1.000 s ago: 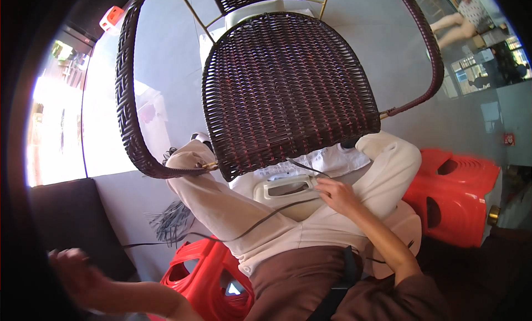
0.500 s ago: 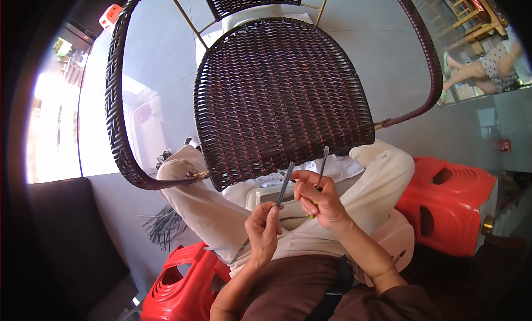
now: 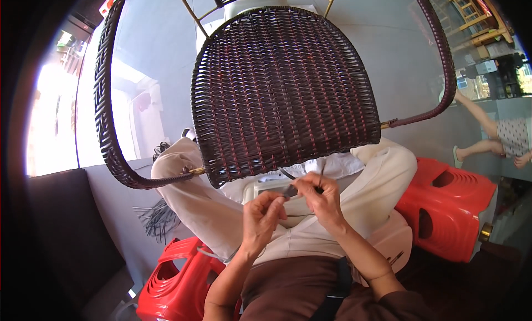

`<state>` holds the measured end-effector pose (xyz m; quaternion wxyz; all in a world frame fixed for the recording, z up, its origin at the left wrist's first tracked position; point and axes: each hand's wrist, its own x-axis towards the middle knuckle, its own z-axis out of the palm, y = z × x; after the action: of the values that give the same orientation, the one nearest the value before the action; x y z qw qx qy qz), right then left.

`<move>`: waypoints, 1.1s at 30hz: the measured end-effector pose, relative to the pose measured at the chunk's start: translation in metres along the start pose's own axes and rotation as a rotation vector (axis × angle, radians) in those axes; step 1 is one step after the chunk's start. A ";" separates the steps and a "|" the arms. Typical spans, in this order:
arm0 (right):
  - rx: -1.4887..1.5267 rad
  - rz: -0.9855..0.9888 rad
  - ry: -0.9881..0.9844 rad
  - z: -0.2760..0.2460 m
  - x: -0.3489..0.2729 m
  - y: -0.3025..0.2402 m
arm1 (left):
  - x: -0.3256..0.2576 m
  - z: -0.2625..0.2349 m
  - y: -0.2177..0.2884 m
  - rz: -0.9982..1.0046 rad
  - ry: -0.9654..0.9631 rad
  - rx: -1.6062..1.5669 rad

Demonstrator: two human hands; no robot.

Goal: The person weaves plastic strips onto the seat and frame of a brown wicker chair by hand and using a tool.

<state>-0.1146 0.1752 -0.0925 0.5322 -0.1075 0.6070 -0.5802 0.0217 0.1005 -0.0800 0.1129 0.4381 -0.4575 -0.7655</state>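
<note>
A dark woven wicker chair seat (image 3: pixel 282 88) rests tilted over my knees, its front edge just above my hands. My left hand (image 3: pixel 259 217) and my right hand (image 3: pixel 322 203) meet below that edge. Both pinch a thin dark weaving strip (image 3: pixel 287 175) that runs up to the seat's rim. A second strip end (image 3: pixel 322 170) rises from my right fingers toward the weave. The chair's curved wicker-wrapped arm frame (image 3: pixel 106 116) loops round on the left and right. Something white (image 3: pixel 270 183) lies on my lap behind the hands, mostly hidden.
One red plastic stool (image 3: pixel 451 210) stands at my right, another red stool (image 3: pixel 174 276) at lower left. A bundle of dark strips (image 3: pixel 158 221) lies on the grey floor to the left. Another person's bare legs (image 3: pixel 482 135) show at the right edge.
My left hand came up from the lower left and joined my right hand on the strip. The hands now sit closer together under the seat edge.
</note>
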 end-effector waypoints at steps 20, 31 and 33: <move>-0.280 -0.214 0.156 0.003 0.016 0.050 | 0.058 -0.016 -0.038 0.446 0.253 0.044; -0.504 -0.351 0.023 0.023 0.020 0.039 | 0.052 -0.006 -0.042 0.448 0.304 0.042; -0.501 -0.385 0.038 0.032 0.021 0.037 | 0.051 -0.009 -0.037 0.390 0.246 -0.010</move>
<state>-0.0802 0.1523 -0.1263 0.3580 -0.3373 0.7095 -0.5047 0.0064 0.0862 -0.1402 0.3158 0.4308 -0.5126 -0.6723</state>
